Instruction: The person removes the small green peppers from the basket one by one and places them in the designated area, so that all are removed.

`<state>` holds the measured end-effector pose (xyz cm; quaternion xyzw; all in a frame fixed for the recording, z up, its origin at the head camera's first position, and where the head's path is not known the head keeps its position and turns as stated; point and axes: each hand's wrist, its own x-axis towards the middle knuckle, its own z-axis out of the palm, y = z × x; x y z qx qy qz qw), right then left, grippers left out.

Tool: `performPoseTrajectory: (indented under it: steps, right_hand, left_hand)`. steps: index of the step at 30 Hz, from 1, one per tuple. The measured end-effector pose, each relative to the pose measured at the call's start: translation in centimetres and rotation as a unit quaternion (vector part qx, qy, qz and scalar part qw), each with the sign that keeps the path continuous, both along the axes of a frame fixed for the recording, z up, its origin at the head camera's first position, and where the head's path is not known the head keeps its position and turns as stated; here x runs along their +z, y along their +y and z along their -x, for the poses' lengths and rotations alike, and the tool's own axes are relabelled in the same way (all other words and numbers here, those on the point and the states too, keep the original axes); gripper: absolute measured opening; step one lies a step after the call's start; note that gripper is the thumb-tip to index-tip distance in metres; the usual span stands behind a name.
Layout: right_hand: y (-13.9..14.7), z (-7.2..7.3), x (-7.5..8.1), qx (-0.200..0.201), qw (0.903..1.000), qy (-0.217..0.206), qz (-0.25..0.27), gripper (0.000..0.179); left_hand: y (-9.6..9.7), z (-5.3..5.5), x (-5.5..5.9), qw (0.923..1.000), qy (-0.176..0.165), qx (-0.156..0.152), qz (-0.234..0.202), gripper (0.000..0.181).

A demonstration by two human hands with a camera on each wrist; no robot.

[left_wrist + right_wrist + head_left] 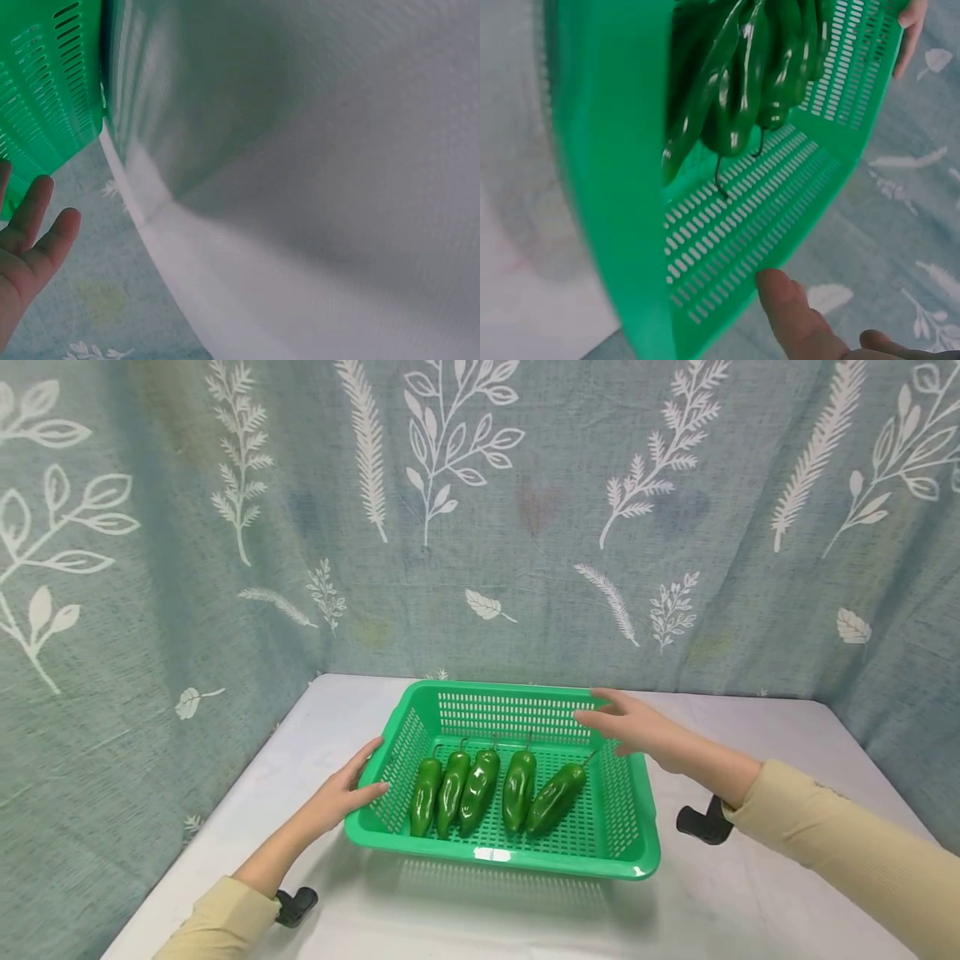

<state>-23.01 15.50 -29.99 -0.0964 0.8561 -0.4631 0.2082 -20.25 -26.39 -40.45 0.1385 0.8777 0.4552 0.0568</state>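
Note:
A green plastic basket with slotted walls is in the middle of the head view. Several glossy green peppers lie side by side in it, stems towards the back; the rightmost leans to the right. At the basket's left rim is my left hand, its thumb reaching over the edge. The left wrist view shows its fingers straight and spread beside the slotted wall. Over the back right corner hovers my right hand, fingers loosely extended. In the right wrist view one fingertip comes close to the rim; contact is unclear.
Under the basket is a table with a white cover. A blue-grey curtain with white leaf prints hangs behind it and along both sides. Black wrist mounts show at both sleeves.

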Motion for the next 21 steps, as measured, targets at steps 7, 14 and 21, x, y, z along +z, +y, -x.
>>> performPoseTrajectory:
  steps: [7, 14, 21]
  right_hand:
    - [-2.2, 1.2, -0.8, 0.002, 0.9996, -0.023, 0.018, 0.082]
    - [-3.5, 1.8, -1.6, -0.004, 0.9987, -0.039, 0.032, 0.077]
    - [-4.4, 2.2, -3.5, -0.037, 0.9970, -0.064, 0.023, 0.077]
  left_hand:
    - [0.0, 0.1, -0.2, 0.9999, -0.006, -0.002, -0.008, 0.074]
    - [0.0, 0.0, -0.3, 0.9999, -0.007, 0.000, -0.013, 0.074]
    - [0.2, -0.1, -0.1, 0.9999, -0.007, -0.001, -0.013, 0.074]
